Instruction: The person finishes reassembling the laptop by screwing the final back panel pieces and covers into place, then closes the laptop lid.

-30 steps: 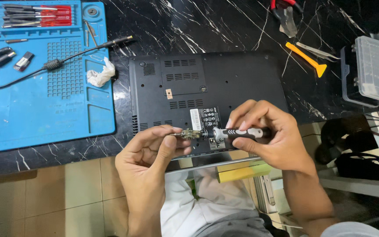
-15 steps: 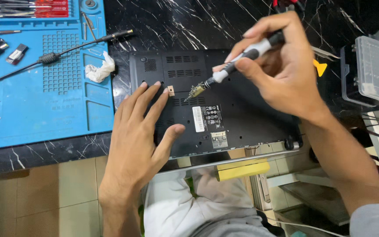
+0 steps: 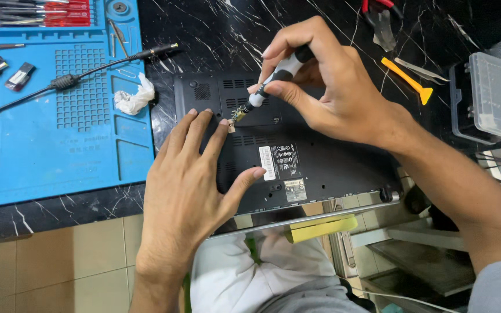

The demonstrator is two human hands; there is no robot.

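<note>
Head view: right hand (image 3: 331, 87) grips black-and-white screwdriver (image 3: 271, 84); flat left hand (image 3: 189, 185) steadies black laptop (image 3: 320, 168).

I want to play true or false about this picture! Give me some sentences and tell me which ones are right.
1. The right hand holds a screwdriver. True.
2. The left hand lies flat on the black laptop. True.
3. The mat is red. False: it is blue.
4. The orange pry tool is in the left hand. False: it lies on the countertop.
</note>
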